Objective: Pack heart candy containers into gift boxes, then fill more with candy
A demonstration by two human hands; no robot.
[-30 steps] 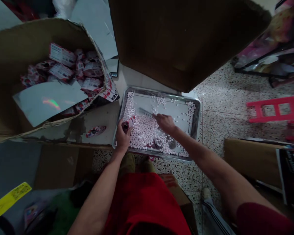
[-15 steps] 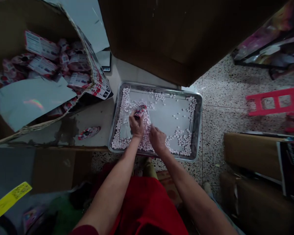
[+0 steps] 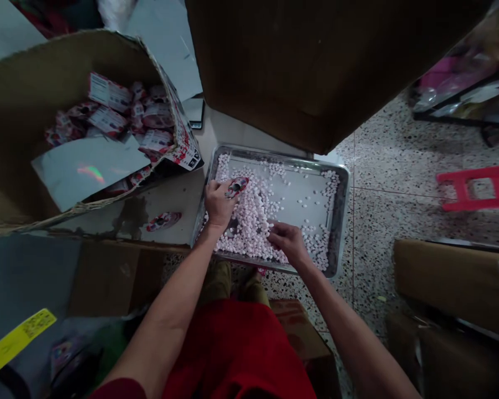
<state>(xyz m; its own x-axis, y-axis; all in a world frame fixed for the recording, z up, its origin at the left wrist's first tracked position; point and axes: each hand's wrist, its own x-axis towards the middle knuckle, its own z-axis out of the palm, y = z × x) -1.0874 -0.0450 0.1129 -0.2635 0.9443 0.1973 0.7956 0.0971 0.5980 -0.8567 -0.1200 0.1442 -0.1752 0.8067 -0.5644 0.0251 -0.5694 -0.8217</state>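
Observation:
A shallow metal tray (image 3: 343, 221) holds many small pale pink pellets (image 3: 249, 221), heaped thickest on its left half. Over that heap, my left hand (image 3: 219, 205) grips a small red printed pouch (image 3: 238, 187) by its near end. My right hand (image 3: 288, 239) is low at the right side of the heap, fingers pinched together among the pellets. Whatever it holds there, if anything, is hidden. Left of the tray, another red printed pouch (image 3: 163, 221) lies on the table.
A cardboard box (image 3: 158, 72) with several printed pouches (image 3: 110, 94) and a white sheet (image 3: 87, 166) stands at left. A large brown carton (image 3: 266, 83) overhangs the tray's far side. On the right are a pink-red stool (image 3: 478, 188) and stacked cartons (image 3: 449, 282).
My hands have drawn apart, the left with its pouch going left and the right going right. Pellets now spread more widely over the tray's left and middle. The view has shifted slightly.

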